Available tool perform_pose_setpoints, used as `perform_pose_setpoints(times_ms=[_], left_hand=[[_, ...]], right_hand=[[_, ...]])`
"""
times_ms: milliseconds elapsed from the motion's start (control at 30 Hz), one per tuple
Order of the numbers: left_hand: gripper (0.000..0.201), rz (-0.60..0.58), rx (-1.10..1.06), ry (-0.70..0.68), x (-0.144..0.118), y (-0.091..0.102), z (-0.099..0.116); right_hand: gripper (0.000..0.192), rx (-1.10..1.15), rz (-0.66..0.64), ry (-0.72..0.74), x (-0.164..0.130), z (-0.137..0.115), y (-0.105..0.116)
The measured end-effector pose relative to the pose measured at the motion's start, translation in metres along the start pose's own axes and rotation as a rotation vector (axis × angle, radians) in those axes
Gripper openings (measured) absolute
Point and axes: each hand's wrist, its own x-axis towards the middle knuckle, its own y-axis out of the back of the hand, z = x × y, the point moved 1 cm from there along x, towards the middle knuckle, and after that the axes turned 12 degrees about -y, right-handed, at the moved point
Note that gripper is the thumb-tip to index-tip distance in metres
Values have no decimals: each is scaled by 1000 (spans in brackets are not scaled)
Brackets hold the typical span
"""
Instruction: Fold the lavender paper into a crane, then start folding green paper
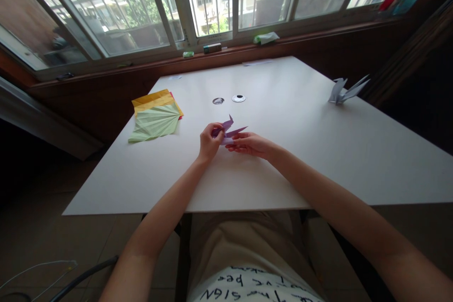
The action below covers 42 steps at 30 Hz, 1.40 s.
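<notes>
A small purple origami crane (236,132), folded from paper, is held between my two hands above the white table (283,174). Its pointed tips stick up and out to the right. My left hand (211,141) is closed on its left side, thumb and fingers pinching the paper. From the right, my right hand (249,145) pinches the pale lower part between thumb and fingers. My fingers hide some of the folds.
Creased green paper (155,122) lies over yellow sheets (155,100) at the left edge. Two round discs (239,98) lie beyond my hands. A grey-white paper crane (341,93) stands at the right edge. Small items, including a box (212,48), line the windowsill.
</notes>
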Motion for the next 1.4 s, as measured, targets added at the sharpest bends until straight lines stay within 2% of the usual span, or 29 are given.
perform_pose_setpoints(times_ms=[267, 700, 833, 1100, 1233, 1400], left_hand=[[6, 19, 21, 14, 0, 0, 0], [6, 63, -14, 66, 1, 1, -5], [7, 71, -20, 55, 1, 0, -3], [5, 85, -4, 3, 0, 0, 0], [6, 82, 3, 6, 1, 1, 0], [7, 84, 10, 13, 1, 0, 0]], right_hand=[[6, -75, 129, 99, 1, -1, -1], [14, -238, 403, 440, 4, 1, -1], [24, -263, 430, 429, 5, 2, 1], [11, -292, 375, 322, 5, 1, 3], [4, -342, 386, 343, 8, 2, 4], [6, -491, 427, 438, 9, 3, 1]])
